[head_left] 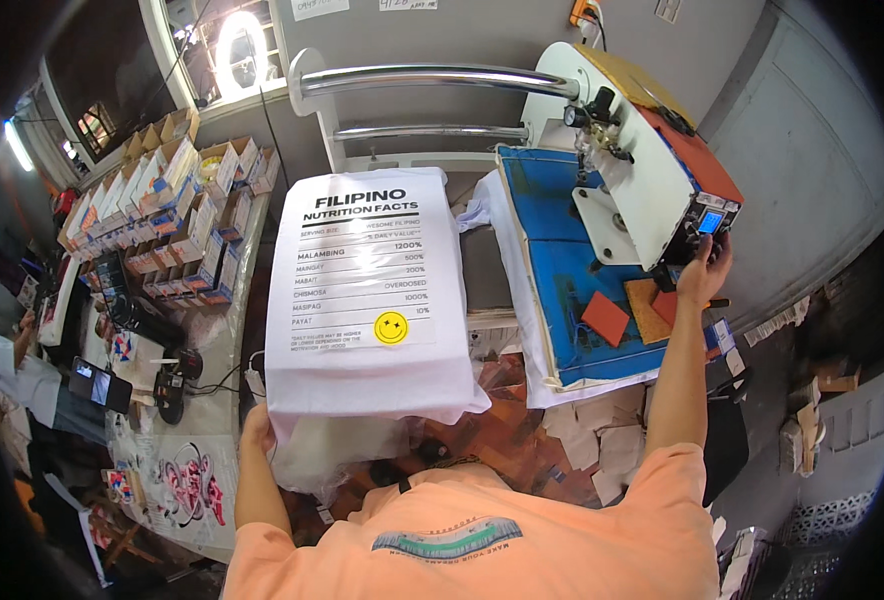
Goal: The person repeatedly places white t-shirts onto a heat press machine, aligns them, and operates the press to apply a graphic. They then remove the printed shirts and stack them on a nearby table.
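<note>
A white T-shirt [362, 385] with a black printed chart and a yellow smiley lies spread over the left platen of a heat press. My left hand [257, 430] is at the shirt's lower left corner, against the hem; its fingers are mostly hidden. My right hand [704, 272] reaches up to the small control box with a lit blue screen [711, 222] on the press head [652, 170]. Its fingers are apart, with fingertips touching the panel just below the screen. Under the head, a blue pad [552, 290] rests on another white cloth [507, 270].
Chrome rails [442, 78] run behind both platens. Orange-red squares [605, 318] lie on the blue pad. At left, a table holds several open cardboard boxes [177, 240] and a phone [102, 386]. Another person's sleeve [7, 365] shows at far left. Papers [602, 440] cover the floor.
</note>
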Available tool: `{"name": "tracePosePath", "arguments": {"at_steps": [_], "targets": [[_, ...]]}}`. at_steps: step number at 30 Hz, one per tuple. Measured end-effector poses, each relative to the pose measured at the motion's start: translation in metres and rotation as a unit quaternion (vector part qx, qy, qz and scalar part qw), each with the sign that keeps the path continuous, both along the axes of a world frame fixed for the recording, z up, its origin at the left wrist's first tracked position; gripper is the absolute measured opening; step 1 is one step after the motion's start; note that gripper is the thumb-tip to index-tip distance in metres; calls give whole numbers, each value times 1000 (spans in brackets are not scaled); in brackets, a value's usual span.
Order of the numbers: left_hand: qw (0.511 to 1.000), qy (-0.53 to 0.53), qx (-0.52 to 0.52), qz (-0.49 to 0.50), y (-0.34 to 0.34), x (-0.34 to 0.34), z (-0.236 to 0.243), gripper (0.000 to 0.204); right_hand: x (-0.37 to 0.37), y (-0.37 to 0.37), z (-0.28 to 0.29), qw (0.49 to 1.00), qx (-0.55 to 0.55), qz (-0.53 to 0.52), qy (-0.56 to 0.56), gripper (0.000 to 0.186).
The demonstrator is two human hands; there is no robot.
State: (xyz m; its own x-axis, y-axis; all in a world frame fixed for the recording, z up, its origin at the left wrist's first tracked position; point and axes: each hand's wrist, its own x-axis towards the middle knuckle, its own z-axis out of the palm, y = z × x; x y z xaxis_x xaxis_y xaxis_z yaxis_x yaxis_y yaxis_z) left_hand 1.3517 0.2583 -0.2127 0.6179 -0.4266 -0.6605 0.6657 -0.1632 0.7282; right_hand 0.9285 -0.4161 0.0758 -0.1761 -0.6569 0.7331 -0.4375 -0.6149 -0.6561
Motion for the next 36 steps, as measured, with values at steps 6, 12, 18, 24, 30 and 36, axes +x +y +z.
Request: {"name": "tracePosePath", "arguments": {"at_steps": [6,12,18,24,30,36], "targets": [[992,-63,73,79,76,16,10,22,16,53,16,946,-249,-110,175,33],[942,-297,133,86,68,5,127,18,95,263,-127,786,408,454,97,49],[807,-501,275,147,13,-41,212,22,81,257,-229,667,521,506,166,21],[851,-244,-393,248,6,-136,239,39,135,209,-8,752,238,607,-95,23],[716,-217,-539,386,137,-329,234,43,202,329,166,607,204,744,-190,39],[449,-645,-152,600,305,-602,303,28,215,613,192,94,305,943,95,23]]}}
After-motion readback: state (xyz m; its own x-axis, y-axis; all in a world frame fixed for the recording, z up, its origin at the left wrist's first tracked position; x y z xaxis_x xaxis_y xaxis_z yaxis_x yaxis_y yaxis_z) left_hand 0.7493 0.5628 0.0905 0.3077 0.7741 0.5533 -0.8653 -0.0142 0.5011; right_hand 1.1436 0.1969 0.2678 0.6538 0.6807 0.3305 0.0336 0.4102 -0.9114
